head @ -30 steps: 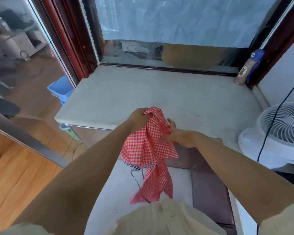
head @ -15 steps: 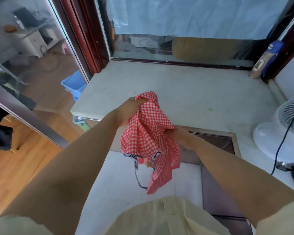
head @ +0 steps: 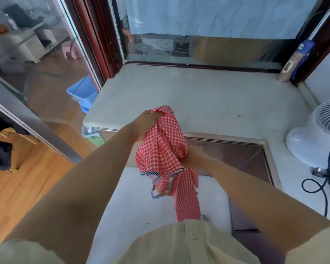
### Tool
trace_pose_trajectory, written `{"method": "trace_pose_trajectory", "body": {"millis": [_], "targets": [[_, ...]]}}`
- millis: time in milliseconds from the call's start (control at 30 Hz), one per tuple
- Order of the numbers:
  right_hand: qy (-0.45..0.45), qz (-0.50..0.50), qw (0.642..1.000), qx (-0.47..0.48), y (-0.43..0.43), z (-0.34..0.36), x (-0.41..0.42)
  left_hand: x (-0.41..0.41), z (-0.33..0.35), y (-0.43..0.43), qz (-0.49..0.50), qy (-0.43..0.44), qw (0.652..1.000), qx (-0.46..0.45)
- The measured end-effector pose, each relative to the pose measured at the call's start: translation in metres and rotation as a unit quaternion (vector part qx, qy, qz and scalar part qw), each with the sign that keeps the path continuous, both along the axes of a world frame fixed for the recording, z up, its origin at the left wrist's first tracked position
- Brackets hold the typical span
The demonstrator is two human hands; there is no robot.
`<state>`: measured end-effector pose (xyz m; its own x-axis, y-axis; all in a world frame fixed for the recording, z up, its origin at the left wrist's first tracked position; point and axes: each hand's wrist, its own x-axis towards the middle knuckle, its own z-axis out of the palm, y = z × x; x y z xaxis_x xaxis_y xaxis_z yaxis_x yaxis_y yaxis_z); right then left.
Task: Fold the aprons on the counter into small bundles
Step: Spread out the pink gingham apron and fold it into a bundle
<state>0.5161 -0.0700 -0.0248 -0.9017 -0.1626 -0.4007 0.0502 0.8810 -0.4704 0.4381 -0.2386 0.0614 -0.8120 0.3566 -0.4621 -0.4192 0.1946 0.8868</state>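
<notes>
Pale counter (head: 198,96) bare ahead; left hand (head: 145,124) and right hand (head: 193,158) both clutch checked apron (head: 164,149) midair. Mid-bundling; next, tuck hanging tail.

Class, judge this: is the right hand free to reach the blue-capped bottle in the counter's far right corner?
Probably not: the right hand grips the checked apron, though nothing blocks the bottle.

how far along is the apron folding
Done: no finished bundle is in view on the counter. In hand: the red checked apron is held in the air, bunched, with the left hand gripping its top and the right hand gripping lower down; its tail hangs loose. Left: fold it into a small bundle and set it down. No other aprons show.
</notes>
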Motion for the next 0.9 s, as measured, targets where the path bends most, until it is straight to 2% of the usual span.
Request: {"method": "trace_pose_trajectory", "body": {"millis": [67, 100, 167, 200, 267, 333, 467, 533, 600, 667, 733, 800, 900], "targets": [[-0.027, -0.005, 1.000, -0.013, 0.001, -0.010, -0.005, -0.001, -0.004, -0.012, -0.001, 0.044, 0.999, -0.016], [-0.054, -0.003, 0.998, -0.022, 0.004, -0.011, -0.006, -0.003, -0.008, -0.020, -0.021, 0.109, 0.991, -0.073], [-0.119, -0.017, 0.989, -0.085, 0.011, -0.006, -0.007, -0.010, -0.019, -0.035, -0.059, 0.256, 0.936, -0.237], [-0.160, -0.030, 0.978, -0.128, 0.013, -0.003, -0.006, -0.013, -0.023, -0.039, -0.062, 0.296, 0.904, -0.301], [-0.212, -0.096, 0.945, -0.231, 0.012, 0.002, -0.009, -0.019, -0.031, -0.044, -0.051, 0.326, 0.865, -0.377], [-0.228, -0.185, 0.899, -0.325, 0.010, 0.006, -0.009, -0.021, -0.037, -0.045, -0.032, 0.325, 0.852, -0.408], [-0.190, -0.337, 0.805, -0.450, 0.013, 0.010, -0.012, -0.014, -0.052, -0.054, 0.101, 0.301, 0.867, -0.384], [-0.170, -0.371, 0.769, -0.492, 0.016, 0.011, -0.014, -0.008, -0.059, -0.060, 0.117, 0.216, 0.898, -0.364], [-0.140, -0.401, 0.753, -0.503, 0.019, 0.008, -0.016, 0.002, -0.065, -0.063, 0.029, 0.062, 0.944, -0.322], [-0.139, -0.416, 0.738, -0.512, 0.021, 0.006, -0.017, 0.015, -0.071, -0.061, -0.082, -0.065, 0.964, -0.246], [-0.147, -0.417, 0.731, -0.520, 0.020, 0.005, -0.016, 0.022, -0.080, -0.053, -0.107, -0.054, 0.978, -0.169], [-0.154, -0.416, 0.723, -0.529, 0.021, 0.004, -0.017, 0.028, -0.083, -0.043, -0.049, 0.012, 0.991, -0.121], [-0.154, -0.419, 0.726, -0.523, 0.024, 0.004, -0.015, 0.023, -0.093, -0.039, 0.040, 0.058, 0.994, -0.081]]}}
